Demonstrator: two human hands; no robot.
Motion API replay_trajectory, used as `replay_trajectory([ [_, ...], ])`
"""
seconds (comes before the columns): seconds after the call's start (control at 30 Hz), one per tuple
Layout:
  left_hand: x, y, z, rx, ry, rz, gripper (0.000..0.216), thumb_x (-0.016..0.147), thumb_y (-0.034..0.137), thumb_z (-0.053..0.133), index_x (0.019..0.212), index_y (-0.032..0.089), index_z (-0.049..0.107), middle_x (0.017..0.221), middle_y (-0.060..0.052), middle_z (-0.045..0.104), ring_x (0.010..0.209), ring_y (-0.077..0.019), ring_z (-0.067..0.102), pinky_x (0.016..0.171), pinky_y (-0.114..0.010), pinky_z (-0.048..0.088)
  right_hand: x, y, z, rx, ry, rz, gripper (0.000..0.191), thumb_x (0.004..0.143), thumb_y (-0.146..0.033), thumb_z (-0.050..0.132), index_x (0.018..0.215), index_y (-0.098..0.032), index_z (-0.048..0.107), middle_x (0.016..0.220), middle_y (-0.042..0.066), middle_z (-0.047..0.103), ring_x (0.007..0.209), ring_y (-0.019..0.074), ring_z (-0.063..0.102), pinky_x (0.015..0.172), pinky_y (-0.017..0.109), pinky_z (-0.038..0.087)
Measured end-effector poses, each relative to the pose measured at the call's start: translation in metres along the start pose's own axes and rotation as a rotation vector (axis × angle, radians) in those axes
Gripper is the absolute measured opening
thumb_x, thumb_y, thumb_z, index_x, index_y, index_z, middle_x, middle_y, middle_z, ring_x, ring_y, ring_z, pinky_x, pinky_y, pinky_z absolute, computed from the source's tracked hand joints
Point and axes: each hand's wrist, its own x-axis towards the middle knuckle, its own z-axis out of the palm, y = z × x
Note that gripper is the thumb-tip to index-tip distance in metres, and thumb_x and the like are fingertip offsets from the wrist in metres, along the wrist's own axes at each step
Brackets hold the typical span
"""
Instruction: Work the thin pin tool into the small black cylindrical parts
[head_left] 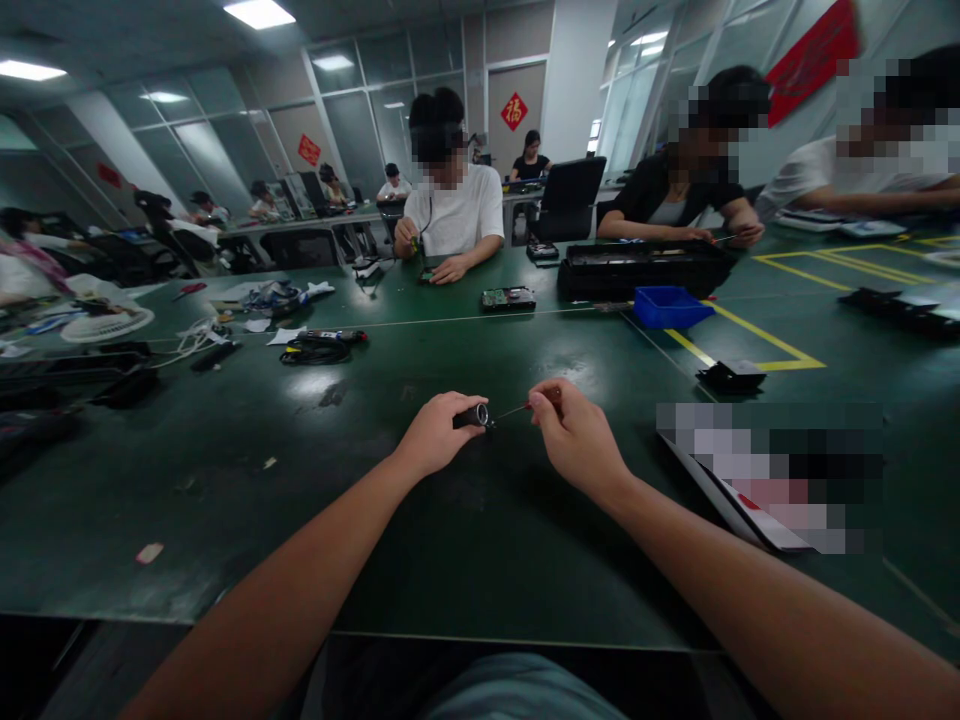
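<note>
My left hand is closed around a short black cylinder, which looks like a small flashlight body; its round, light-rimmed end faces right. Small bits show by the thumb tip at that end, too tiny to name. In my right hand is a screwdriver with a reddish-brown handle, gripped between thumb and fingers. Its thin shaft points left toward the cylinder's end; whether the tip touches anything cannot be made out. Both hands are just above the green table.
A coiled black cable lies ahead to the left. Farther off are a circuit-board device, a blue bin and a long black housing. At right are a black part and a blurred flat item. Co-workers sit opposite.
</note>
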Motion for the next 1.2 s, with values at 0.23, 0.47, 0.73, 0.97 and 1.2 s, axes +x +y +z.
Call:
replay_trajectory([
  [0.23,0.0,0.005,-0.001,-0.143,0.136,-0.119,0.04,0.088,0.02,0.065,0.127,0.022,0.057,0.123,-0.007,0.065,0.113,-0.0231,0.06,0.102,-0.041,0.046,0.0,0.0,-0.001,0.009,0.003,0.014,0.019,0.098,-0.037,0.046,0.095,-0.024,0.058,0.078,0.003,0.066,0.068,0.0201,0.062,0.062,0.033,0.043],
  [0.47,-0.001,0.013,-0.006,-0.071,0.149,-0.082,0.02,0.091,0.028,0.059,0.109,0.019,0.06,0.108,-0.006,0.064,0.098,-0.0203,0.06,0.088,-0.036,0.048,0.0,0.0,0.0,0.01,0.01,0.014,0.02,0.097,-0.038,0.048,0.096,-0.023,0.06,0.081,0.004,0.068,0.073,0.0201,0.064,0.066,0.033,0.044],
  [0.73,-0.004,0.024,-0.001,0.096,-0.106,-0.035,0.021,0.09,0.028,0.059,0.109,0.022,0.067,0.102,-0.004,0.067,0.092,-0.0205,0.062,0.08,-0.034,0.047,0.0,-0.004,-0.002,-0.009,0.008,0.006,0.02,0.097,-0.037,0.048,0.098,-0.021,0.061,0.083,0.004,0.069,0.075,0.0196,0.065,0.067,0.031,0.045],
  [0.97,-0.005,0.031,0.008,0.363,-0.231,0.004,0.03,0.093,0.042,0.057,0.113,0.024,0.07,0.1,-0.007,0.065,0.091,-0.0248,0.061,0.068,-0.034,0.044,0.001,-0.002,-0.001,-0.005,0.007,0.01,0.019,0.097,-0.035,0.048,0.098,-0.021,0.061,0.081,0.003,0.068,0.074,0.0188,0.064,0.067,0.031,0.045],
  [1.2,-0.002,0.018,0.0,0.04,-0.106,-0.12,0.025,0.091,0.043,0.058,0.101,0.021,0.066,0.095,-0.005,0.068,0.085,-0.0216,0.062,0.07,-0.033,0.045,0.001,-0.001,-0.001,0.004,0.004,0.008,0.021,0.098,-0.037,0.047,0.097,-0.021,0.061,0.08,0.004,0.068,0.073,0.0192,0.064,0.066,0.031,0.045],
])
